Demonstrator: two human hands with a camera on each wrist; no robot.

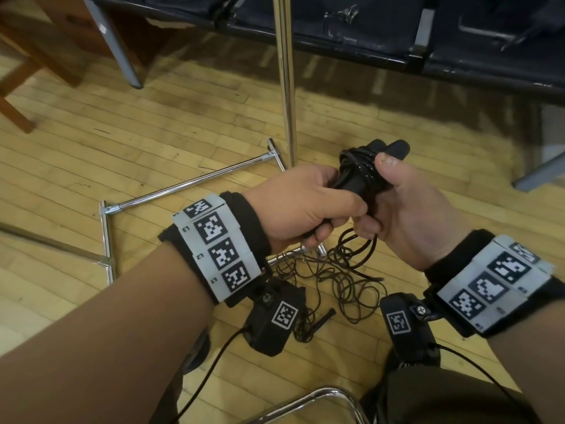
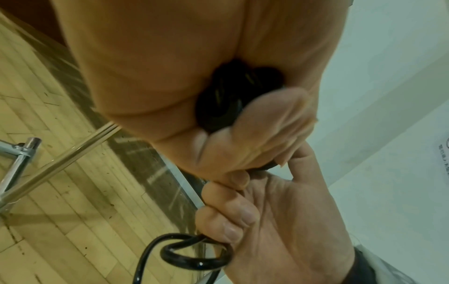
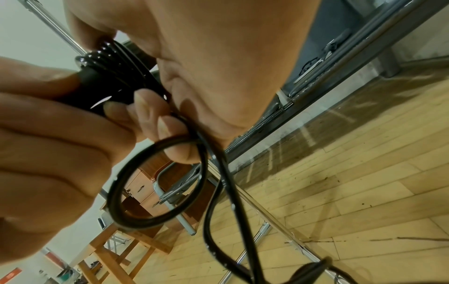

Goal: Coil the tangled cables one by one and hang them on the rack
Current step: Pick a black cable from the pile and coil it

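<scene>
Both hands hold a black cable bundle [image 1: 358, 167] wound tightly round two black handle-like ends, in front of me above the floor. My left hand [image 1: 308, 206] grips its lower end in a fist. My right hand [image 1: 397, 206] holds the wound part, thumb pressed on top. In the right wrist view the windings [image 3: 114, 63] show, and a loose loop [image 3: 157, 182] hangs below the fingers. The left wrist view shows the bundle [image 2: 226, 100] between both palms. Thin tangled cables [image 1: 336, 280] lie on the floor below. The chrome rack's pole [image 1: 286, 81] rises just behind.
The rack's chrome base bars [image 1: 189, 185] lie on the wooden floor at left. A dark bench [image 1: 397, 32] with grey legs runs along the back. Wooden furniture [image 1: 27, 65] stands far left. A chrome chair frame [image 1: 321, 399] is at the bottom edge.
</scene>
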